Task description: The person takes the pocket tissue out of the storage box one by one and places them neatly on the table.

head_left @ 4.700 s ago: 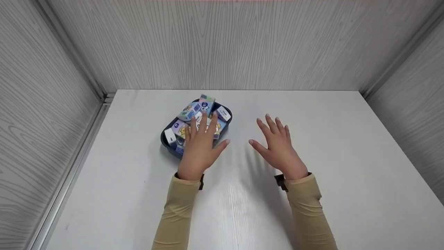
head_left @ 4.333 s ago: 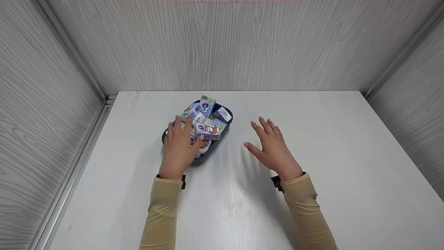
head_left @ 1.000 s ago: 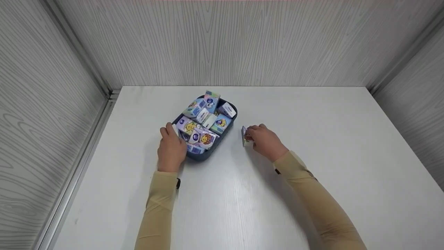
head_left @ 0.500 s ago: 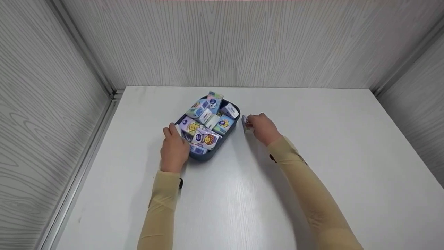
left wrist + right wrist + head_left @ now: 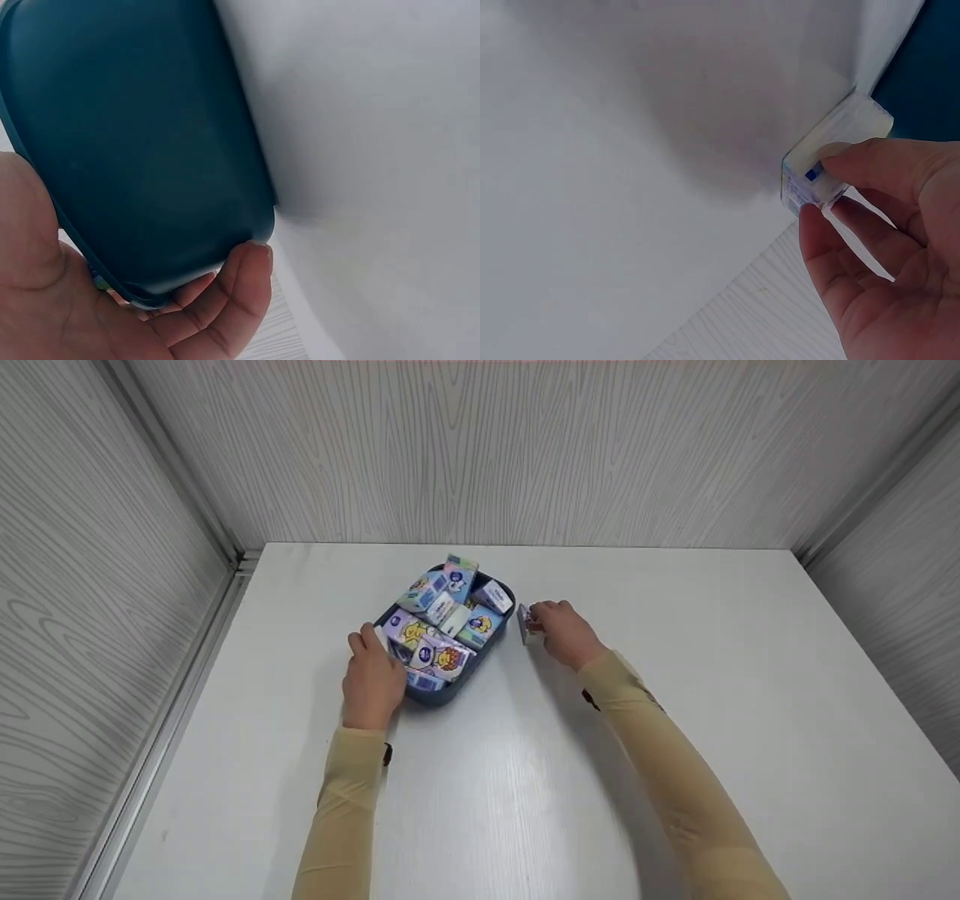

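A dark blue oblong tub (image 5: 442,699) stands left of centre on the white table, filled with several small cartoon-printed packets (image 5: 444,658) in lilac and light blue. My left hand (image 5: 371,679) grips the tub's near-left side. In the left wrist view the fingers of that hand (image 5: 217,307) curl round a corner of the tub (image 5: 142,142). Just right of the tub, my right hand (image 5: 568,635) pinches another small packet (image 5: 525,624) between thumb and fingers. In the right wrist view this packet (image 5: 832,154) shows a pale side with a small blue mark.
The white table (image 5: 480,810) reaches to a grey wood-grain panel (image 5: 480,457) at the back. Similar panels close off the left (image 5: 90,585) and right sides. A metal rail (image 5: 161,720) runs along the table's left edge.
Both hands were spread open earlier, the left over the tub. Now the left grips the tub's side and the right holds a packet, which has moved away from me over the last second.
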`<state>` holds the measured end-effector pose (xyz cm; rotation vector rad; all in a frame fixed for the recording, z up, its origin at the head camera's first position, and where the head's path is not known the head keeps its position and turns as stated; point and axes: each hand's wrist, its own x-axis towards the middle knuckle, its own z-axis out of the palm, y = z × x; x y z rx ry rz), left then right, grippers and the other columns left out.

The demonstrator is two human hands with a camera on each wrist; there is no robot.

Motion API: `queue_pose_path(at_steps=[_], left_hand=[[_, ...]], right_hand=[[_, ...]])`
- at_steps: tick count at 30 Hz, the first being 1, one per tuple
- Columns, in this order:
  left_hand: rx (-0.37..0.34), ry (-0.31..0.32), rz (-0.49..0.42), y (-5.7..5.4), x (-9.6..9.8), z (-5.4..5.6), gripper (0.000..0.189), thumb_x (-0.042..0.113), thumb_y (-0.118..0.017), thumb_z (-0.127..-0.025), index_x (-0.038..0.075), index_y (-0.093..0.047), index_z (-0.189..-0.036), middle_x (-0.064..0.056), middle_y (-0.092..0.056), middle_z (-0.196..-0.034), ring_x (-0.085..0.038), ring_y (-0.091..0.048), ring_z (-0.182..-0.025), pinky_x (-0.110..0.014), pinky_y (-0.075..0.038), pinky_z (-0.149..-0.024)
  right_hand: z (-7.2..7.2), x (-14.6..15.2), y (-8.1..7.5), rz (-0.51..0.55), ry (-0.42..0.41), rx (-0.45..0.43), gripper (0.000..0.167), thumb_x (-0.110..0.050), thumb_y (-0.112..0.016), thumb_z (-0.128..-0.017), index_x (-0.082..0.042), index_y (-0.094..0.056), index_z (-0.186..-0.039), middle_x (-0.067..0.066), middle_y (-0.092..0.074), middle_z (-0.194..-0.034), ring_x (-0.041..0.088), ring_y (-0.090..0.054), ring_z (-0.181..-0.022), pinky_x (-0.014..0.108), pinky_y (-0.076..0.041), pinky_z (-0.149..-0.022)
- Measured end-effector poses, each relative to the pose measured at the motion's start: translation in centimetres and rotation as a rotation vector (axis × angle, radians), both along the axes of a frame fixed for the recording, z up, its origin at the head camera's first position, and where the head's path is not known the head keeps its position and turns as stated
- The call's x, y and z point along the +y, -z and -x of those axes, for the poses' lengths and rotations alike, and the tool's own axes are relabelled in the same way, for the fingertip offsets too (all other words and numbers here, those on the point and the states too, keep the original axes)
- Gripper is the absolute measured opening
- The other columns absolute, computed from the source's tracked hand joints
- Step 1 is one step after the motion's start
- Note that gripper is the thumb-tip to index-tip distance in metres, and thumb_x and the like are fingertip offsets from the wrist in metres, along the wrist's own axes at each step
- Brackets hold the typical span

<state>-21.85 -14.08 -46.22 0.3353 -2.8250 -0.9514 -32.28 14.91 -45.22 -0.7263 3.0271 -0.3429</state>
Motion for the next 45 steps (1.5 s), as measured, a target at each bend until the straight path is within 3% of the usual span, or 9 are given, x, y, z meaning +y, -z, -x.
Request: queue_pose_path(at_steps=[3, 7, 15, 23, 32, 39, 45], left_hand=[[0.002, -0.003, 0.008, -0.1, 0.0, 0.0, 0.061, 0.015, -0.047, -0.095, -0.001, -0.017, -0.145, -0.025, -0.031, -0.133, -0.038, -0.057, -0.094, -0.051, -0.049, -0.071], [-0.004, -0.002, 0.014, -0.2, 0.0, 0.0, 0.061, 0.015, -0.048, -0.095, -0.001, -0.017, -0.145, -0.025, -0.031, -0.133, -0.037, -0.057, -0.093, -0.050, -0.049, -0.071], [-0.003, 0.006, 0.016, -0.1, 0.0, 0.1, 0.063, 0.016, -0.049, -0.096, -0.001, -0.016, -0.146, -0.025, -0.030, -0.136, -0.036, -0.057, -0.096, -0.050, -0.050, -0.073], [-0.003, 0.006, -0.002, 0.2, 0.4, 0.2, 0.063, 0.015, -0.049, -0.095, -0.001, -0.016, -0.147, -0.026, -0.029, -0.137, -0.036, -0.056, -0.099, -0.049, -0.050, -0.077], [0.029, 0.022, 0.008, 0.3, 0.6, 0.1, 0.061, 0.014, -0.049, -0.095, -0.002, -0.018, -0.145, -0.025, -0.032, -0.132, -0.034, -0.057, -0.087, -0.048, -0.049, -0.068], [0.018, 0.012, 0.012, 0.2, 0.1, 0.2, 0.063, 0.015, -0.050, -0.095, -0.002, -0.017, -0.146, -0.025, -0.031, -0.134, -0.034, -0.057, -0.092, -0.048, -0.050, -0.071], [0.009, 0.016, 0.013, 0.2, -0.2, 0.1, 0.063, 0.014, -0.048, -0.095, -0.002, -0.015, -0.146, -0.026, -0.030, -0.135, -0.035, -0.057, -0.092, -0.049, -0.050, -0.071]], right_hand=[[0.0, 0.1, -0.3, 0.015, -0.039, -0.003, 0.027, 0.008, -0.058, -0.086, -0.002, -0.061, -0.112, 0.014, -0.061, -0.113, 0.031, -0.055, -0.100, 0.041, -0.044, -0.087], [0.0, 0.1, -0.9, 0.117, -0.036, -0.017, 0.024, -0.003, -0.063, -0.089, 0.001, -0.062, -0.112, 0.015, -0.059, -0.113, 0.028, -0.057, -0.101, 0.040, -0.044, -0.089], [-0.3, -1.7, -2.2, 0.271, -0.033, 0.078, 0.034, -0.019, -0.060, -0.093, -0.004, -0.057, -0.123, 0.011, -0.055, -0.121, 0.025, -0.055, -0.109, 0.039, -0.043, -0.092], [0.0, -3.8, -1.9, 0.251, 0.000, 0.090, 0.045, -0.024, -0.063, -0.092, -0.005, -0.051, -0.131, 0.009, -0.057, -0.119, 0.022, -0.052, -0.109, 0.038, -0.041, -0.094], [0.1, -4.5, -1.2, 0.294, 0.082, 0.133, 0.036, -0.015, -0.063, -0.091, -0.005, -0.056, -0.125, 0.009, -0.062, -0.108, 0.023, -0.056, -0.099, 0.039, -0.044, -0.087], [-0.1, -4.7, -2.3, 0.347, 0.040, 0.148, 0.036, -0.007, -0.059, -0.090, -0.004, -0.057, -0.126, 0.010, -0.062, -0.118, 0.024, -0.057, -0.110, 0.039, -0.042, -0.094], [-0.3, -3.6, -3.0, 0.445, -0.047, 0.206, 0.040, 0.000, -0.061, -0.089, -0.001, -0.056, -0.128, 0.009, -0.062, -0.115, 0.019, -0.059, -0.100, 0.036, -0.045, -0.089]])
